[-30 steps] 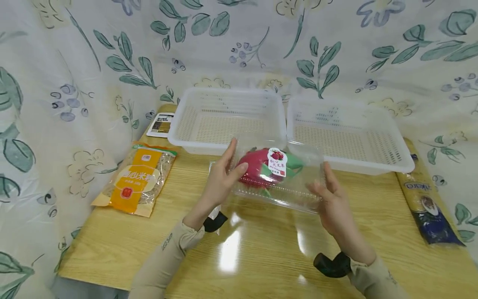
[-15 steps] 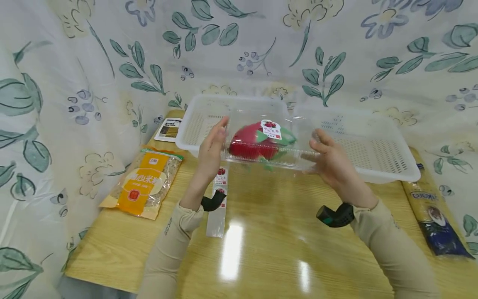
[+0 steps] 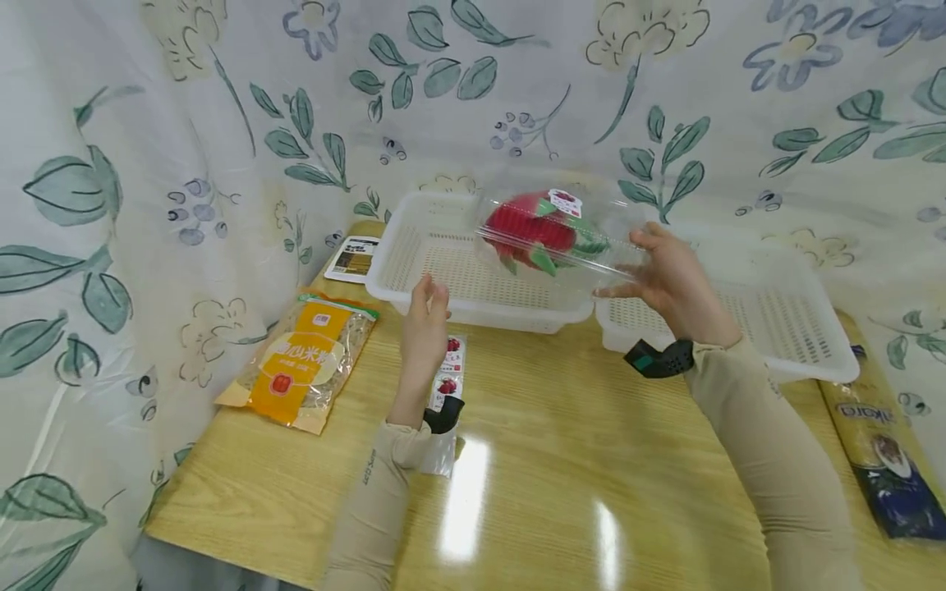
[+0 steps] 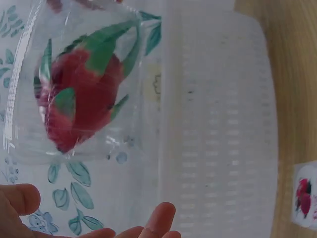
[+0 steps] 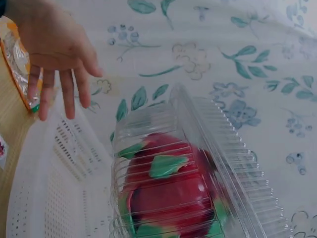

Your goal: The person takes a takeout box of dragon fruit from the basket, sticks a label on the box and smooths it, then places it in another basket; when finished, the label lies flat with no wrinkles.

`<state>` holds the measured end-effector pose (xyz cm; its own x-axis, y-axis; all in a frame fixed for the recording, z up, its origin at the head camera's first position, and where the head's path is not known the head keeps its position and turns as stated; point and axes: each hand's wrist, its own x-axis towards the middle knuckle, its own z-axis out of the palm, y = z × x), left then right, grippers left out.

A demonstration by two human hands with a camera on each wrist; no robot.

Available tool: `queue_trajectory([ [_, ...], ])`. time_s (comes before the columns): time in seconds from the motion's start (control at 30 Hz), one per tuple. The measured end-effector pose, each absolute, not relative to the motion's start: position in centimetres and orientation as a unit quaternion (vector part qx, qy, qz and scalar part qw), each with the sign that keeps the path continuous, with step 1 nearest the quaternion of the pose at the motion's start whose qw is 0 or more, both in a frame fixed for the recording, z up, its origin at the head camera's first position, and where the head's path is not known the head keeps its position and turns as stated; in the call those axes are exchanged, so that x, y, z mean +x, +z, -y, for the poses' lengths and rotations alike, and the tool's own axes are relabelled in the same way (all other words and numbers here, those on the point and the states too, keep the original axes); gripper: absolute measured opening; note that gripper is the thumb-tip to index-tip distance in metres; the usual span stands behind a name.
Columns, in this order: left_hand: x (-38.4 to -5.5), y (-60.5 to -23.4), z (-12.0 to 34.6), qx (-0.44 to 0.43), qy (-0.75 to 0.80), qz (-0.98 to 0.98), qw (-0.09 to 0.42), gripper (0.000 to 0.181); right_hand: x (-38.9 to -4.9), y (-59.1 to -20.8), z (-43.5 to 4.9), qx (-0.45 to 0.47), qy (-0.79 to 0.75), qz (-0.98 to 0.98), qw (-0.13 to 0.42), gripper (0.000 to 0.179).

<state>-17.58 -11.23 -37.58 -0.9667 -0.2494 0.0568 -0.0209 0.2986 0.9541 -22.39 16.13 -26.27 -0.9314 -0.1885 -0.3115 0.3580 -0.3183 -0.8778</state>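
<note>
A clear plastic clamshell box (image 3: 617, 215) holds a red dragon fruit (image 3: 526, 223) with green leaf tips and bears a white label (image 3: 565, 202) on its lid. My right hand (image 3: 676, 279) grips the box by its right end, over the left white basket (image 3: 510, 313). The box is tilted, its left end higher. My left hand (image 3: 424, 332) is off the box, near the front rim of that basket, with its fingers extended and nothing in them. In the right wrist view the left palm (image 5: 52, 47) shows, fingers spread and apart from the box.
A second white basket (image 3: 805, 336) stands to the right. At left lie an orange bag of rice noodles (image 3: 296, 361) and a small white-edged pack (image 3: 353, 259). A strip of stickers (image 3: 447, 386) lies under the left wrist. A yellow and blue packet (image 3: 883, 443) is at the right edge.
The box has moved from in front of the baskets up over the left one. My left hand has let go of it and drawn back; my right hand still holds it.
</note>
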Motion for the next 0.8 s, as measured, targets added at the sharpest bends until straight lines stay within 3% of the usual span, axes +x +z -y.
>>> queue_trajectory([
  [0.23, -18.4, -39.7, 10.3, 0.072, -0.613, 0.781, 0.096, 0.067, -26.1, -26.1, -12.7, 0.105, -0.804, -0.558, 0.179, 0.071],
  [0.8, -18.9, -40.7, 10.8, 0.123, -0.549, 0.817, 0.128, 0.073, -31.8, -31.7, -4.8, 0.142, -0.753, -0.622, 0.163, 0.073],
])
